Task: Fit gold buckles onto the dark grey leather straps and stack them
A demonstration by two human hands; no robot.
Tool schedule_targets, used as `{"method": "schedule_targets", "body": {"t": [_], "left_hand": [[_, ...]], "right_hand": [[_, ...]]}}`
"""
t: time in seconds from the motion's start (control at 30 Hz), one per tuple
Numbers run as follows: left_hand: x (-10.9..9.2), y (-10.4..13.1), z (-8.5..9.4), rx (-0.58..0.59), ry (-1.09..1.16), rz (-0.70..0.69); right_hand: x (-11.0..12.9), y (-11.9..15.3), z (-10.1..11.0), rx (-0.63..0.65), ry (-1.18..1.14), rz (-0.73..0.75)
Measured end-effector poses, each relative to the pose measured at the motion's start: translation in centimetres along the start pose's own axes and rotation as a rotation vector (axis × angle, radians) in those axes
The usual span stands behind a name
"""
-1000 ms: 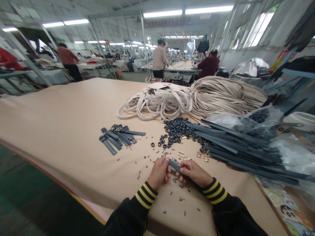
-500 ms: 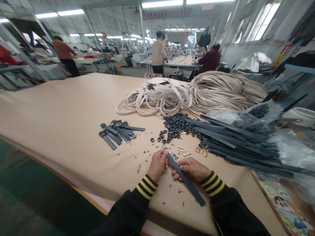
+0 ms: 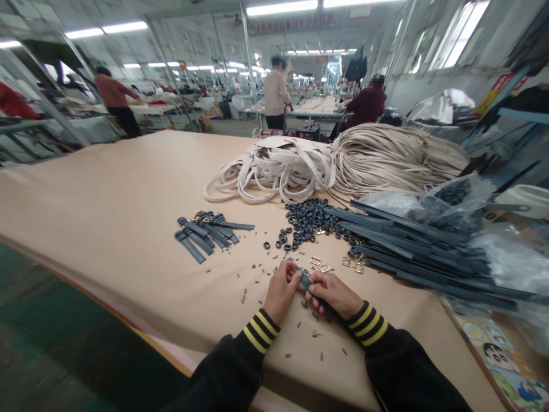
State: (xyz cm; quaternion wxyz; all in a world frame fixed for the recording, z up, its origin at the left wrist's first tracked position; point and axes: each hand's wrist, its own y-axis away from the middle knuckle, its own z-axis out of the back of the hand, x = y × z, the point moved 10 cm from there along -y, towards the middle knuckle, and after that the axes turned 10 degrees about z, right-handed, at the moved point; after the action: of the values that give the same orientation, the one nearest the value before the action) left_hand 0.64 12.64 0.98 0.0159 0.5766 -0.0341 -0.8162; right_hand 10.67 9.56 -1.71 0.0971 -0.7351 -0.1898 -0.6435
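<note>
A dark blue-grey strap (image 3: 304, 281) is held between my two hands near the table's front. My left hand (image 3: 281, 289) pinches its far end with thumb and fingers. Just beside it, my right hand (image 3: 334, 294) is closed on the strap, whose rest runs back under that hand and is mostly hidden. Small dark cut bits (image 3: 315, 333) lie scattered around both hands. Beyond the fingers are gold buckles (image 3: 325, 267) and a heap of dark strap loops (image 3: 306, 220). Several buckled straps (image 3: 206, 232) form a pile to the left.
Long dark straps (image 3: 420, 246) are stacked at right beside clear plastic bags (image 3: 454, 197). Behind lie beige strap loops (image 3: 274, 166) and a large beige bundle (image 3: 394, 157). Brown paper covers the table (image 3: 107, 194). People stand or sit at tables farther back.
My right hand has moved up the strap and closed over it near my left hand. The strap's near end, visible before, is now mostly hidden under my right hand.
</note>
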Motion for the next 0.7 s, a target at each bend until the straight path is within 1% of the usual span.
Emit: {"method": "schedule_targets", "body": {"t": [0.07,0.13,0.27,0.33,0.4,0.5,0.57,0.6,0.63,0.7], "left_hand": [[-1.2,0.7,0.2,-0.067,-0.100,-0.139],[-1.6,1.3,-0.4,-0.037,-0.152,-0.189],[-1.0,2.1,-1.7,0.145,-0.098,-0.126],[-0.7,2.3,-2.0,0.188,-0.067,-0.098],[-0.1,2.4,-2.4,0.222,-0.038,-0.055],[1.0,2.3,-2.9,0.245,-0.019,-0.002],[1.1,2.1,-2.7,0.228,-0.044,-0.015],[0.8,1.9,-2.3,0.206,-0.077,-0.038],[0.4,1.5,-1.6,0.169,-0.126,-0.076],[-1.0,0.6,0.5,0.040,-0.274,-0.189]], "right_hand": [[0.5,-0.2,0.2,-0.003,0.051,0.049],[0.9,-0.3,0.3,-0.002,0.099,0.094],[1.4,-0.3,0.6,-0.006,0.184,0.143],[1.7,-0.2,0.5,0.017,0.214,0.160],[1.8,-0.1,0.1,0.068,0.228,0.164],[1.6,0.0,-0.4,0.121,0.246,0.136],[1.5,0.0,-0.1,0.106,0.284,0.127],[1.6,-0.1,0.2,0.078,0.310,0.129],[1.7,-0.1,0.6,0.048,0.339,0.133],[1.9,-0.2,1.3,-0.002,0.378,0.141]]}}
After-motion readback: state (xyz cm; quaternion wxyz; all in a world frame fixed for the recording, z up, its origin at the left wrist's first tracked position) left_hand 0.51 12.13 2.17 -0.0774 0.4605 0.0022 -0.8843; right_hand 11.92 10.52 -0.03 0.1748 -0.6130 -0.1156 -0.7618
